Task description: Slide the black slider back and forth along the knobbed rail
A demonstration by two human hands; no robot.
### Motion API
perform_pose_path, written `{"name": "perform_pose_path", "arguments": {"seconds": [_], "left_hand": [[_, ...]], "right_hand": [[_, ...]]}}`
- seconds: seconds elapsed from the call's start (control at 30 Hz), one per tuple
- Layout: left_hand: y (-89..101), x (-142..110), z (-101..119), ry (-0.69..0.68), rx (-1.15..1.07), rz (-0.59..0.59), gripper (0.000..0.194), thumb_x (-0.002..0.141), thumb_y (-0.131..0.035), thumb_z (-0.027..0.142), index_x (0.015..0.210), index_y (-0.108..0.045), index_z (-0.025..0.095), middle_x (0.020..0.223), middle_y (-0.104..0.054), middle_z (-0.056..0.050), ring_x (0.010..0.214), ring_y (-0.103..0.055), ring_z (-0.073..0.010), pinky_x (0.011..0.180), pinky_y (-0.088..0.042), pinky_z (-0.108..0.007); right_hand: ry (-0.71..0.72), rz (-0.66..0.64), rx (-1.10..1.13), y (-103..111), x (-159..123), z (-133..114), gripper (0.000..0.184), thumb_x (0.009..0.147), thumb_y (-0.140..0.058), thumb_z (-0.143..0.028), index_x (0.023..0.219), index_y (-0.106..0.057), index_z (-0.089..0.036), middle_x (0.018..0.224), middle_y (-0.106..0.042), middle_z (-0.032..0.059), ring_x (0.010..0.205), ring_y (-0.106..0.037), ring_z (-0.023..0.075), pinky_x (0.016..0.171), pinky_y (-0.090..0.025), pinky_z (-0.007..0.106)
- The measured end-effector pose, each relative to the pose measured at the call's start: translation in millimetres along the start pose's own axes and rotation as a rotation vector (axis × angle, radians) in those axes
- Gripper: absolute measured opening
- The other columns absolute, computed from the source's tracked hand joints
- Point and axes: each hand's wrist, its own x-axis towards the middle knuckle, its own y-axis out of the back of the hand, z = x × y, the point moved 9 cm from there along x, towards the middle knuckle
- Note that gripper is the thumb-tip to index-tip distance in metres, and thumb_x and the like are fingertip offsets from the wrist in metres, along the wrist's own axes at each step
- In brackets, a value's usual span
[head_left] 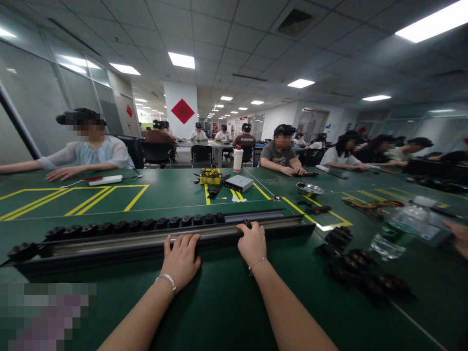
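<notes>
Hands [182, 257] outstretched on black rail [216, 240].

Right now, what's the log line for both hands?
left hand: on near edge of long black rail | right hand: touching small black part at rail, grip unclear | row of black parts: rail's far side

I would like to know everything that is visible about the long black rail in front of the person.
The rail is long, straight and dark, with a shiny, metal-looking strip along its inside. It lies crosswise on the green table. A row of small black parts runs along its far side. The left hand touches its near edge; the right hand is at that edge too, farther right.
</notes>
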Motion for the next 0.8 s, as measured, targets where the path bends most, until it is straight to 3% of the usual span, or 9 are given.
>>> {"name": "perform_pose_path", "arguments": {"seconds": [0.37,0.67,0.8], "left_hand": [[-4.7,1.2,-1.9,-0.01,-0.008,0.001,0.049,0.072,-0.046,0.029,0.122,-0.045,0.025,0.121,-0.053,-0.007,0.116,-0.041,-0.0236,0.105,-0.002,-0.051],[-2.9,0.4,-0.8,-0.013,0.0,0.016,0.049,0.072,-0.046,0.028,0.12,-0.046,0.025,0.12,-0.053,-0.006,0.116,-0.042,-0.0232,0.106,-0.002,-0.051],[-3.7,0.6,-1.1,-0.006,-0.002,-0.001,0.049,0.072,-0.046,0.029,0.121,-0.045,0.025,0.121,-0.053,-0.006,0.116,-0.041,-0.0231,0.106,-0.002,-0.05]], "right_hand": [[0.01,-0.012,-0.03,-1.6,0.8,-0.6,0.044,0.072,-0.046,-0.009,0.106,-0.062,-0.033,0.106,-0.047,0.0064,0.104,-0.044,0.0201,0.103,-0.016,0.035],[-0.017,0.01,-0.03,0.5,1.1,3.8,0.043,0.072,-0.046,-0.01,0.104,-0.063,-0.033,0.105,-0.047,0.0066,0.102,-0.044,0.0209,0.097,-0.024,0.032],[-0.013,0.012,-0.035,0.6,1.5,4.7,0.043,0.072,-0.047,-0.01,0.104,-0.063,-0.033,0.105,-0.047,0.0062,0.103,-0.044,0.0207,0.099,-0.022,0.033]]}}
